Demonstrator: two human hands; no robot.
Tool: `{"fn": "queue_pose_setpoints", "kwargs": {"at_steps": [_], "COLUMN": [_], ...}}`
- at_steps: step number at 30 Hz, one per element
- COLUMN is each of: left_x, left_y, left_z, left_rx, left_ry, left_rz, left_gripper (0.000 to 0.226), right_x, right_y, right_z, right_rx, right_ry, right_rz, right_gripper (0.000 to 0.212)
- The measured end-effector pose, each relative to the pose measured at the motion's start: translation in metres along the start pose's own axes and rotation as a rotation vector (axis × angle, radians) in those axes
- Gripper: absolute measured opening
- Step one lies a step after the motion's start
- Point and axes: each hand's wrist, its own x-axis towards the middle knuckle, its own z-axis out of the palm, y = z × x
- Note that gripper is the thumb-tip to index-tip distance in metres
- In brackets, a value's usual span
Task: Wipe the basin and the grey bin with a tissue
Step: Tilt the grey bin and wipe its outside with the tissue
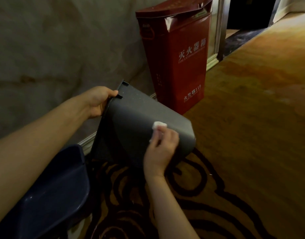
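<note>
The grey bin is tipped on its side above the carpet, its open rim turned left toward the wall. My left hand grips that rim at the upper left. My right hand presses a crumpled white tissue against the bin's outer wall near its base end. A dark blue basin lies tilted at the lower left, partly under my left forearm.
A tall red fire extinguisher box stands against the beige wall just behind the bin. Patterned brown carpet spreads to the right. A dark doorway opens at the top right.
</note>
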Motion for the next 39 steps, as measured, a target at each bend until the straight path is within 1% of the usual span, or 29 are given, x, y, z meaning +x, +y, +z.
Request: {"fn": "queue_pose_setpoints", "kwargs": {"at_steps": [1, 2, 4, 6, 9, 10, 12, 13, 14, 15, 16, 18, 20, 21, 23, 26, 27, 29, 32, 35, 37, 39], "left_x": [0.0, -0.001, -0.001, -0.002, -0.004, -0.005, -0.007, -0.008, -0.009, -0.011, -0.012, -0.014, -0.015, -0.016, -0.016, -0.016, -0.015, -0.015, -0.016, -0.018, -0.019, -0.02], "left_y": [0.001, 0.002, 0.004, 0.006, 0.007, 0.007, 0.006, 0.004, 0.003, 0.001, -0.001, -0.004, -0.007, -0.009, -0.012, -0.017, -0.018, -0.022, -0.026, -0.031, -0.035, -0.035], "left_z": [0.002, 0.004, 0.007, 0.009, 0.013, 0.013, 0.012, 0.01, 0.009, 0.007, 0.005, 0.003, 0.003, 0.003, 0.004, -0.001, -0.003, -0.009, -0.015, -0.021, -0.025, -0.031], "left_rx": [0.007, 0.015, 0.026, 0.019, -0.022, -0.035, -0.053, -0.058, -0.062, -0.066, -0.076, -0.111, -0.148, -0.16, -0.177, -0.167, -0.161, -0.148, -0.147, -0.163, -0.168, -0.16], "left_ry": [-0.003, -0.006, -0.01, -0.005, 0.011, 0.018, 0.025, 0.022, 0.017, 0.009, -0.004, -0.041, -0.083, -0.097, -0.111, -0.1, -0.097, -0.104, -0.131, -0.155, -0.217, -0.28], "left_rz": [-0.006, -0.012, -0.021, -0.02, -0.021, -0.023, -0.03, -0.033, -0.033, -0.032, -0.031, -0.03, -0.035, -0.039, -0.046, -0.046, -0.047, -0.05, -0.061, -0.063, -0.074, -0.1], "left_gripper": [0.023, 0.024, 0.024, 0.024, 0.024, 0.024, 0.024, 0.024, 0.025, 0.026, 0.027, 0.028, 0.028, 0.028, 0.027, 0.024, 0.024, 0.024, 0.022, 0.023, 0.021, 0.024], "right_x": [-0.006, -0.009, -0.002, 0.014, 0.044, 0.054, 0.069, 0.073, 0.075, 0.072, 0.066, 0.044, 0.014, 0.001, -0.018, -0.019, -0.013, 0.006, 0.045, 0.074, 0.081, 0.08], "right_y": [0.005, 0.007, 0.027, 0.049, 0.074, 0.076, 0.073, 0.067, 0.057, 0.043, 0.026, -0.01, -0.038, -0.046, -0.051, -0.044, -0.042, -0.036, -0.021, -0.003, 0.003, 0.003], "right_z": [0.01, 0.013, 0.013, 0.006, -0.005, -0.009, -0.015, -0.017, -0.018, -0.016, -0.013, -0.002, 0.011, 0.016, 0.022, 0.024, 0.024, 0.023, 0.02, 0.009, 0.002, -0.002], "right_rx": [-0.014, 0.001, -0.017, -0.014, -0.02, 0.014, 0.09, 0.109, 0.102, 0.076, 0.038, 0.015, 0.035, 0.047, 0.063, 0.044, 0.038, 0.021, -0.086, -0.158, -0.171, -0.19], "right_ry": [-0.014, -0.022, 0.044, 0.144, 0.183, 0.181, 0.193, 0.205, 0.212, 0.208, 0.174, 0.027, -0.149, -0.212, -0.275, -0.266, -0.239, -0.197, -0.214, -0.236, -0.244, -0.254], "right_rz": [-0.083, -0.098, -0.056, 0.081, 0.32, 0.388, 0.482, 0.497, 0.467, 0.376, 0.241, -0.07, -0.278, -0.347, -0.442, -0.48, -0.448, -0.311, -0.061, 0.139, 0.187, 0.171], "right_gripper": [0.014, 0.013, 0.016, 0.016, 0.014, 0.014, 0.014, 0.014, 0.015, 0.015, 0.015, 0.014, 0.012, 0.012, 0.012, 0.013, 0.012, 0.01, 0.011, 0.011, 0.012, 0.012]}}
